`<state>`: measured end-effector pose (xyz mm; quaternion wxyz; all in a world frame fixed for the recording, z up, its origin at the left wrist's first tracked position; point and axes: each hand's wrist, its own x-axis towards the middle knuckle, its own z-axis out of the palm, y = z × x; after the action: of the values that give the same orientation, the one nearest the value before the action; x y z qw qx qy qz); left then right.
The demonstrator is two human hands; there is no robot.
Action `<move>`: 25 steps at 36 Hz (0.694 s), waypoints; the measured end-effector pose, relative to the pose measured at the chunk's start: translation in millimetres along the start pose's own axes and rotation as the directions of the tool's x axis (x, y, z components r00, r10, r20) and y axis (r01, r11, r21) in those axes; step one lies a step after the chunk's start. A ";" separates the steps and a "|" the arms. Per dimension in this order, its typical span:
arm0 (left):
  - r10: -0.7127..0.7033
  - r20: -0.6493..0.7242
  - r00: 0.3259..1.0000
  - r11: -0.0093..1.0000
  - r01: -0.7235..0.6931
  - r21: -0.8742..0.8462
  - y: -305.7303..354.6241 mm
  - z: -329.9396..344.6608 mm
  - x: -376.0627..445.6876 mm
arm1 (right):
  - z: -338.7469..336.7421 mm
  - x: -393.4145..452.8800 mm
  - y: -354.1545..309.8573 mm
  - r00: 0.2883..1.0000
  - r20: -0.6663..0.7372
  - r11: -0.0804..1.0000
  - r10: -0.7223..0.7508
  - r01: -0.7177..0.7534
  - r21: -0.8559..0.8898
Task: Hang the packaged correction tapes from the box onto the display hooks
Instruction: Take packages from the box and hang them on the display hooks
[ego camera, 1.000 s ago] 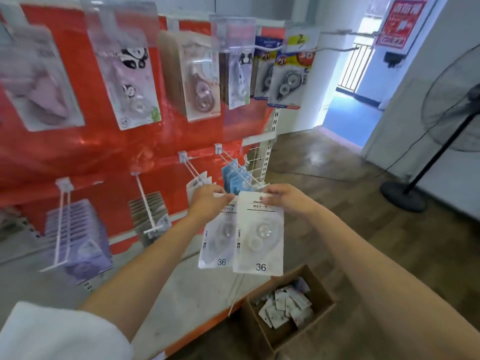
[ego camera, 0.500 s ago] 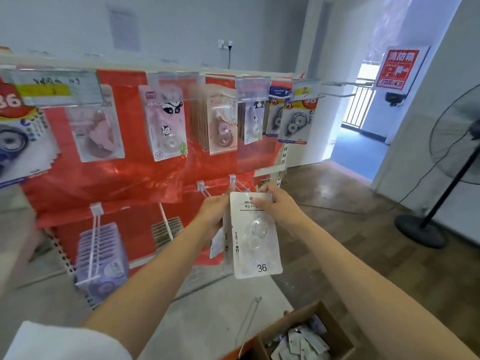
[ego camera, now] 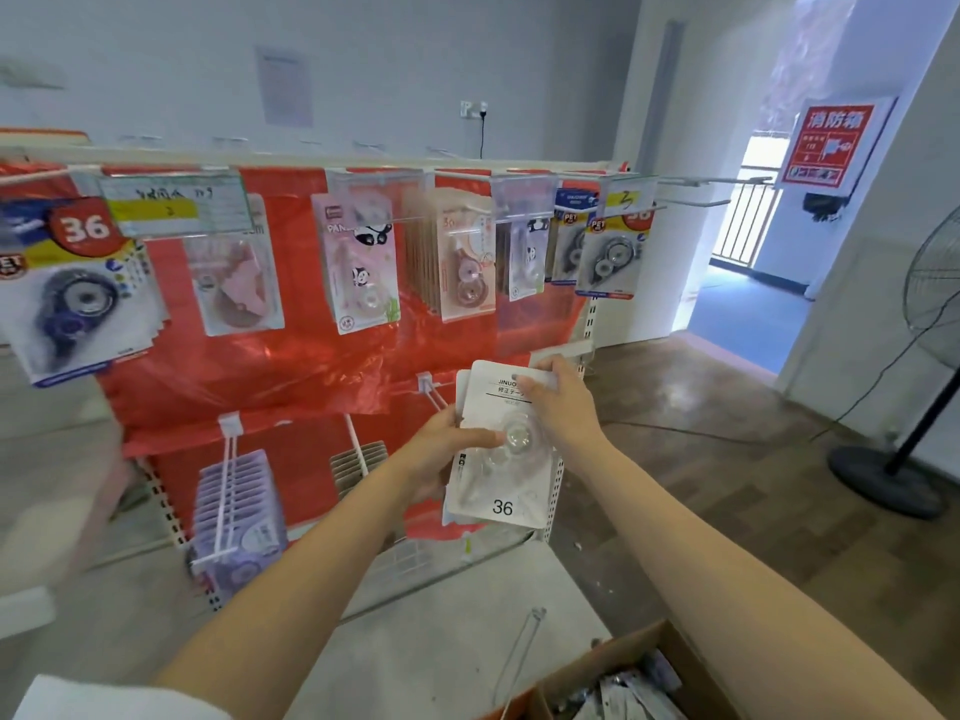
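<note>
While both hands are pinching white packs (ego camera: 498, 459), right hand (ego camera: 558, 402) is hiding the hook; left hand (ego camera: 441, 449) is gripping lower; box (ego camera: 613, 662) cut off.

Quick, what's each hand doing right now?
Left hand: grips the white correction tape packs by their side.
Right hand: pinches the packs' top.

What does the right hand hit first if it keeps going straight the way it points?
Probably the red backing sheet of the display, near the shelf's right upright. The right hand points up and forward, pinching the white package at its top. Depth is unclear.
</note>
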<state>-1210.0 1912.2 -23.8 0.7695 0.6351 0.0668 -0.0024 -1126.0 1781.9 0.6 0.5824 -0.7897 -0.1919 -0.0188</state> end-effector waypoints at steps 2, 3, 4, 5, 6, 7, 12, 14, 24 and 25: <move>0.000 -0.040 0.999 0.999 0.001 0.033 -1.7 -3.4 -1.7 | 4.6 0.4 1.6 1.000 0.006 1.000 -0.005 0.005 -0.008; 0.008 -0.075 0.997 0.999 -0.004 0.044 -2.7 -5.2 -2.3 | 6.4 0.0 1.5 1.000 0.013 1.000 0.002 -0.003 0.007; 0.018 -0.119 0.993 0.998 -0.011 0.056 -4.4 -8.2 -1.9 | 8.8 -0.1 1.0 1.000 0.023 0.999 0.018 -0.019 0.029; 0.029 -0.166 0.986 0.998 -0.018 0.063 -5.5 -10.3 -2.5 | 10.6 -0.5 0.7 0.999 0.044 0.998 0.032 -0.035 0.058; 0.038 -0.214 0.976 0.998 -0.026 0.059 -7.2 -12.6 -2.7 | 12.7 -0.6 1.5 0.996 0.072 0.994 0.054 -0.061 0.093; 0.048 -0.254 0.966 0.999 -0.040 0.036 -8.4 -14.8 -3.6 | 13.5 -3.3 0.8 0.991 0.106 0.988 0.076 -0.090 0.129; 0.119 -0.385 0.915 0.988 -0.148 -0.047 -12.4 -24.3 -9.4 | 27.1 -13.4 13.6 0.928 0.323 0.979 0.186 -0.201 0.014; 0.142 -0.401 0.905 0.987 -0.161 -0.014 -15.5 -26.4 -12.5 | 34.3 -19.7 17.9 0.894 0.397 0.978 0.209 -0.196 -0.073; 0.049 -0.472 0.880 0.998 -0.028 0.051 -44.6 -42.2 -29.0 | 52.6 -45.0 38.8 0.797 0.559 0.955 0.229 -0.294 0.029; 0.026 -0.473 0.881 0.998 0.007 0.068 -50.1 -45.0 -31.4 | 57.4 -47.9 45.4 0.784 0.575 0.950 0.235 -0.312 0.036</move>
<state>-1250.0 1943.9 -77.7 0.7080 0.6424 0.2495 0.1542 -1166.7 1810.3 -71.4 0.5459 -0.7396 -0.2394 0.3123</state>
